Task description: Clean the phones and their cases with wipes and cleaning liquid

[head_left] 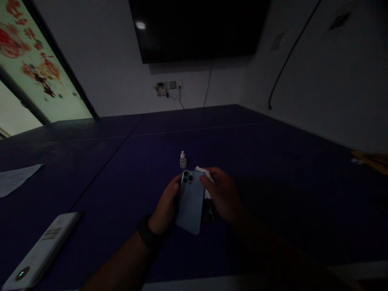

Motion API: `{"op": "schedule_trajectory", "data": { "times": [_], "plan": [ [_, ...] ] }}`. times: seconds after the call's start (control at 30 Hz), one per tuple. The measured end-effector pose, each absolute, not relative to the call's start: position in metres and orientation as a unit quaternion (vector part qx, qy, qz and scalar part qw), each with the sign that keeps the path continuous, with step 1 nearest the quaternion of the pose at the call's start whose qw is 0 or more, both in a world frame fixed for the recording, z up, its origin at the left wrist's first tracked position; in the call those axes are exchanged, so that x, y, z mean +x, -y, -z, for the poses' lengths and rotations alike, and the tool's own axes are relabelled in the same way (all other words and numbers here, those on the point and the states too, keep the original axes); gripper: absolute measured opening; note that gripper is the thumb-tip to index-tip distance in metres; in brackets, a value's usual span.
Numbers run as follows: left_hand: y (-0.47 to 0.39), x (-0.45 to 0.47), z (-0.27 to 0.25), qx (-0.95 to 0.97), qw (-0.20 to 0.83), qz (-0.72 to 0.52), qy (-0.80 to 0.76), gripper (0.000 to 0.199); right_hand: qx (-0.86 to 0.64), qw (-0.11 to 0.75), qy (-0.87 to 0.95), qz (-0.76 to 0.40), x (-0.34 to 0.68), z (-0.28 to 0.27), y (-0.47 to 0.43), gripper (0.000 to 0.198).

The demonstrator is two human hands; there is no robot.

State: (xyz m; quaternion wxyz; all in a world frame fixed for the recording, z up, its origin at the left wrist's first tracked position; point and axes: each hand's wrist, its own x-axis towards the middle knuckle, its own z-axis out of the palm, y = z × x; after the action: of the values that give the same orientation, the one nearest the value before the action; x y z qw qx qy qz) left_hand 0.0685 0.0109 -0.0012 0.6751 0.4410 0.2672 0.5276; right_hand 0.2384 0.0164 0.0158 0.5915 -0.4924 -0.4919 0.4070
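A light blue smartphone (pixel 191 202) is held between both hands, its back and camera lenses facing up. My left hand (pixel 166 205), with a dark band at the wrist, grips its left edge. My right hand (pixel 223 193) closes on the upper right edge, thumb over the back, with a white cloth or tissue (pixel 208 174) bunched against the phone there. Just beyond the phone stands a small dropper bottle (pixel 182 161) with a white cap, upright. Under the phone's right side lies something dark (pixel 209 214) that I cannot make out.
The dark blue table (pixel 121 178) reaches to the wall. A long white device (pixel 42 250) with a lit green display lies at the lower left, near a printed sheet (pixel 18 180). A yellowish item (pixel 371 161) is at the right edge. Sockets (pixel 166 86) and a screen (pixel 200 30) are on the wall.
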Motion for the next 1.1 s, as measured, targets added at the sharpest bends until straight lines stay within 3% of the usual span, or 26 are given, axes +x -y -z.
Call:
{"op": "schedule_trajectory", "data": {
  "times": [0.13, 0.23, 0.37, 0.6, 0.73, 0.9, 1.1],
  "plan": [
    [-0.01, 0.073, 0.0, 0.298, 0.838, -0.413, -0.196, 0.064, -0.444, 0.61, 0.45, -0.478, 0.239, -0.018, -0.019, 0.032],
    [-0.004, 0.078, 0.008, 0.244, 0.907, -0.32, -0.124, 0.074, -0.467, 0.572, 0.478, -0.475, 0.239, -0.024, -0.014, 0.034],
    [0.001, 0.081, 0.017, 0.241, 0.902, -0.344, -0.1, 0.074, -0.493, 0.523, 0.516, -0.465, 0.244, -0.031, -0.014, 0.035],
    [0.002, 0.079, 0.018, 0.225, 0.892, -0.37, -0.129, 0.078, -0.475, 0.66, 0.43, -0.393, 0.268, -0.036, -0.033, 0.031],
    [0.002, 0.079, 0.022, 0.219, 0.896, -0.371, -0.109, 0.079, -0.464, 0.63, 0.455, -0.425, 0.268, -0.039, -0.029, 0.04],
    [0.003, 0.078, 0.026, 0.224, 0.899, -0.355, -0.125, 0.085, -0.461, 0.568, 0.528, -0.433, 0.256, -0.036, -0.021, 0.032],
    [0.004, 0.08, 0.019, 0.216, 0.896, -0.37, -0.122, 0.078, -0.436, 0.66, 0.489, -0.368, 0.26, -0.037, -0.019, 0.045]
  ]
}}
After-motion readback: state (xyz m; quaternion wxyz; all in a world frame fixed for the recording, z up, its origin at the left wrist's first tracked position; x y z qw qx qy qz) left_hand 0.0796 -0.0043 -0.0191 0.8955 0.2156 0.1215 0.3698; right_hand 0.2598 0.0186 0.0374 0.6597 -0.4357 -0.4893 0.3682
